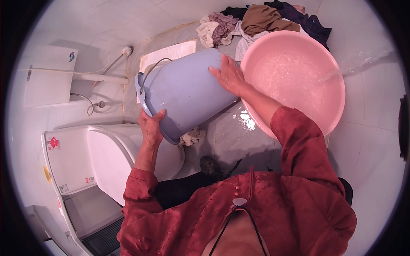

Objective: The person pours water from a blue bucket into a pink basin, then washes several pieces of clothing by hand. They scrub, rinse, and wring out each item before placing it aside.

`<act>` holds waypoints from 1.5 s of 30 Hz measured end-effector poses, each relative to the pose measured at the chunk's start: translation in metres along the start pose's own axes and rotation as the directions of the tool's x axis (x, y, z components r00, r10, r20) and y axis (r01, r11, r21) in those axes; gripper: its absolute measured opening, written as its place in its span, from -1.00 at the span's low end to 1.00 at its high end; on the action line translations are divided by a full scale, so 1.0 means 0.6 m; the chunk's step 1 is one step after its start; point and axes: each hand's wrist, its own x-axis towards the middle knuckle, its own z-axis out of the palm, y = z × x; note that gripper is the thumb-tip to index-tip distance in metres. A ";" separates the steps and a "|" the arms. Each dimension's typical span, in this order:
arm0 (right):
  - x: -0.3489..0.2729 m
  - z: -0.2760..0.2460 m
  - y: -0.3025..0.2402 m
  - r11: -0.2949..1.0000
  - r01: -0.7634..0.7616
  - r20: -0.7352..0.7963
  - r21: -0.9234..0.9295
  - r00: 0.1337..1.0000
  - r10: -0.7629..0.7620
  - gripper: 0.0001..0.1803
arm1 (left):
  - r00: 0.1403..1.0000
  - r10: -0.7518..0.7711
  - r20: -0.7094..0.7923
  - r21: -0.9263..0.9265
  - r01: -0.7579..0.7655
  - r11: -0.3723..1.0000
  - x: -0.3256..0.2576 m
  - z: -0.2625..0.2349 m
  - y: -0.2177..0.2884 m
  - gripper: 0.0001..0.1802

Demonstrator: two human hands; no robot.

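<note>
A light blue plastic bucket (183,87) lies tipped well over in front of me, its mouth toward the left and its base toward the right. My left hand (150,128) grips its rim at the near side, thumb on the outside. Against the base end, my right hand (230,77) holds the bucket with fingers along its side. A thin wire handle (147,77) hangs by the rim. What the bucket contains is hidden. To the right stands a large pink basin (337,100), with water in it and a stream (363,64) running in from the right.
Clothes (262,19) lie heaped behind the basin. A white toilet or similar fixture (115,147) stands at left, near a white wall box (51,74) and a brush (127,51). Crumpled pale cloth (192,137) lies below the bucket. The tiled floor (247,121) looks wet.
</note>
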 end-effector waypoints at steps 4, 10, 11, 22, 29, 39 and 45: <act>-0.079 0.061 0.038 0.853 0.242 -0.216 -0.462 0.903 -0.372 -0.21 | 1.000 -0.005 0.000 0.007 0.005 1.000 -0.004 -0.003 0.001 -0.43; -0.023 0.004 0.015 0.918 0.184 -0.163 -0.352 0.953 -0.254 -0.32 | 1.000 -0.014 0.001 -0.010 0.014 1.000 0.004 -0.001 -0.003 -0.43; -0.021 0.000 0.014 0.910 0.167 -0.141 -0.379 0.962 -0.235 -0.30 | 1.000 -0.010 0.002 -0.009 0.010 1.000 0.003 -0.001 -0.001 -0.43; -0.050 0.044 0.006 0.838 0.268 -0.201 -0.475 0.894 -0.400 -0.48 | 0.999 -0.026 -0.027 -0.005 0.026 1.000 -0.002 -0.010 -0.010 -0.45; -0.017 0.032 -0.007 0.878 0.162 -0.211 -0.450 0.936 -0.281 -0.48 | 0.998 -0.038 -0.045 -0.012 0.037 0.999 -0.005 -0.004 -0.003 -0.45; -0.019 0.038 0.015 0.867 0.106 -0.260 -0.487 0.930 -0.260 -0.47 | 1.000 -0.031 -0.002 -0.001 0.031 1.000 -0.004 -0.018 -0.020 -0.46; -0.014 0.028 0.028 0.834 0.253 -0.193 -0.490 0.902 -0.387 -0.44 | 1.000 -0.027 -0.002 -0.032 0.027 0.999 -0.018 -0.009 -0.008 -0.48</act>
